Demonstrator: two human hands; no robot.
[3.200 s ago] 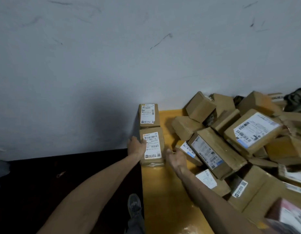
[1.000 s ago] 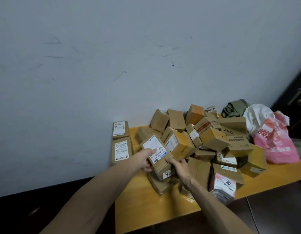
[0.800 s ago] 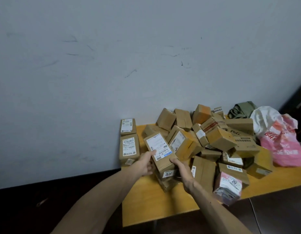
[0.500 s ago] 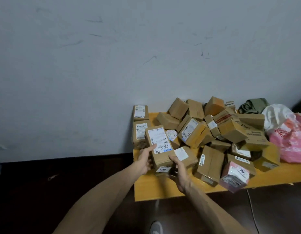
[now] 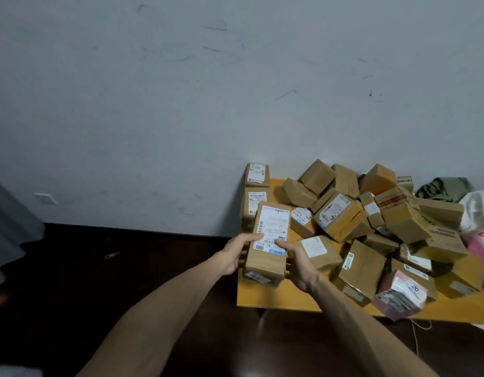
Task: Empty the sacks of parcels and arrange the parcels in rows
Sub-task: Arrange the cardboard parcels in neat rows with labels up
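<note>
Head view: a person holds one box (image 5: 262, 265) with both hands; the box is at the left near corner of the yellow counter (image 5: 276, 299); I cannot tell if it sits on the counter or is just above it. The left hand (image 5: 234, 254) is at 9 o'clock of the box; its fingers are clamped on the box's left side, with the thumb lying on the white label (image 5: 273, 227). The right hand (image 5: 299, 263) is at 3 o'clock of the box; its fingers are clamped on the right side, and its thumb is on the label too. The label faces up.

At 12 o'clock of the held box two small boxes stand in a row by the counter's left edge; the near box (image 5: 257, 204) is just past the held one; the far box (image 5: 257, 174) is by the wall (image 5: 181, 104).

At 3 o'clock is a big messy pile (image 5: 344, 213) of brown boxes; they lean on each other every which way. A pink parcel (image 5: 401, 295) sits at the near edge of the counter, at 4 o'clock. Far off at 2 o'clock are a green cloth (image 5: 444, 187), a white bag (image 5: 477, 210) and a pink bag (image 5: 482, 246). The dark floor (image 5: 99, 268) is at 9 o'clock.
</note>
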